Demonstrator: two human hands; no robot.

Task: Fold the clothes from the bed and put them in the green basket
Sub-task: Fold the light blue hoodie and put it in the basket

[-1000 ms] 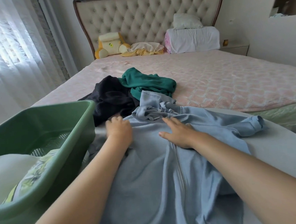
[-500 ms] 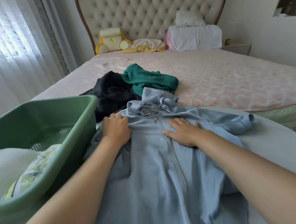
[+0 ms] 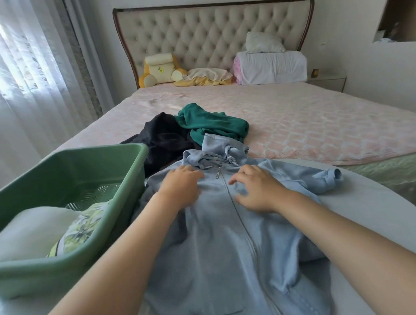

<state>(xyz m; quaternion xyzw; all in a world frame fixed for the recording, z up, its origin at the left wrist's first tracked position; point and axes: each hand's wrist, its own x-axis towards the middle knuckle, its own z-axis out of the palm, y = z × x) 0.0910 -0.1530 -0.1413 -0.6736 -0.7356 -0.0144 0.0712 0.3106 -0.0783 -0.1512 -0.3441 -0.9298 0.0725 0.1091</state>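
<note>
- The hoodie (image 3: 221, 241) lies front up on the pale surface (image 3: 378, 211) at the foot of the bed (image 3: 309, 128), zip (image 3: 239, 218) closed and running down the middle, hood (image 3: 216, 149) bunched at the top.
- The left hand (image 3: 182, 186) rests on the chest left of the zip, fingers laid out and holding nothing.
- The right hand (image 3: 258, 192) is spread and arched on the other side, fingertips on the cloth, gripping nothing.
- Both likely press there to smooth and square the front before folding.
- One sleeve (image 3: 323, 177) sticks out to the right, not yet folded in.
- The basket (image 3: 59, 184) stands just left, already holding folded pieces (image 3: 32, 229).
- A black garment (image 3: 162, 140) and a green one (image 3: 210, 126) wait crumpled behind the hood.
</note>
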